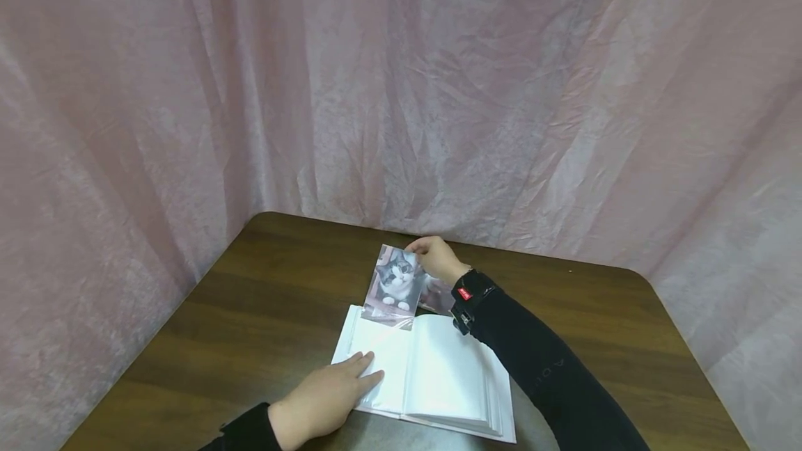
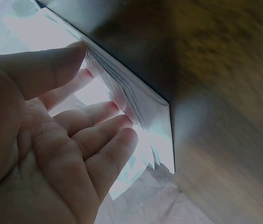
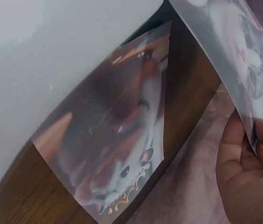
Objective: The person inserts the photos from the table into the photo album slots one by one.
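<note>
A photo album (image 1: 446,367) lies open on the table with blank white pages. My left hand (image 1: 331,395) rests on its left page, fingers spread; in the left wrist view the fingers of this hand (image 2: 66,135) lie beside the page edges. Between thumb and fingers, my right hand (image 1: 440,257) pinches the upper right corner of a glossy cat photo (image 1: 396,280). The photo's lower edge overlaps the top of the left page. Behind the album lies a second cat photo (image 3: 117,126), partly covered by the album in the right wrist view.
The brown wooden table (image 1: 250,312) has rounded far corners. A pink velvety curtain (image 1: 401,89) hangs close behind its far edge and along both sides. A black sleeve (image 1: 551,367) with a wrist strap crosses the album's right side.
</note>
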Demonstrator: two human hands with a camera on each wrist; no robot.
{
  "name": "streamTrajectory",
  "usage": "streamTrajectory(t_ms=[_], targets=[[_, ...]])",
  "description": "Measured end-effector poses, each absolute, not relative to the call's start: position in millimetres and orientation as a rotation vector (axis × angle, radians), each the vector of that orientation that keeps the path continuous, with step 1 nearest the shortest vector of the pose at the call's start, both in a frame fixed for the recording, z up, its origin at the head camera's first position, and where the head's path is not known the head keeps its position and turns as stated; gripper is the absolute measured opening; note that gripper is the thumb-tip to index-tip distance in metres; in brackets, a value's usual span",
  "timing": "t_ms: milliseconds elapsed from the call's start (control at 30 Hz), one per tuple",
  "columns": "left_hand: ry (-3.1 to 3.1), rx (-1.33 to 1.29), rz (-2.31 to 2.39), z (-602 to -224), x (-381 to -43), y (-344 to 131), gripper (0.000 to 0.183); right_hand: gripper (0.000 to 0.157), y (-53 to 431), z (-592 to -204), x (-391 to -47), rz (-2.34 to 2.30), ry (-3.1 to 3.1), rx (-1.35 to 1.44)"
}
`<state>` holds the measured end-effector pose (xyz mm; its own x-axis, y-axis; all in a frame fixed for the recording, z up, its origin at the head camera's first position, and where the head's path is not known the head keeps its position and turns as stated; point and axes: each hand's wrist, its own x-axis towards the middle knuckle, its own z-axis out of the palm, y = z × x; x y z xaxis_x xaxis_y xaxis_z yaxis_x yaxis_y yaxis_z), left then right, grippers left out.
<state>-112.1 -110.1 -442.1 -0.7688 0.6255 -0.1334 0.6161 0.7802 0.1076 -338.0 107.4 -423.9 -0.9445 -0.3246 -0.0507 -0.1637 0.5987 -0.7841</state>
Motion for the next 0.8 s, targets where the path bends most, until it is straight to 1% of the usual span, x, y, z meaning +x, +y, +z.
streamTrajectory(t_ms=[300, 800], targets=[[2.814, 1.004, 0.097, -442.8, -112.5, -111.3, 0.045, 0.025, 97.9, -426.8, -328.6, -1.125, 2.589, -0.466], [2.821, 0.994, 0.15, -445.0, -112.7, -111.9, 0.044, 0.027, 89.3, -433.5, -320.4, -1.071, 2.46, -0.588]])
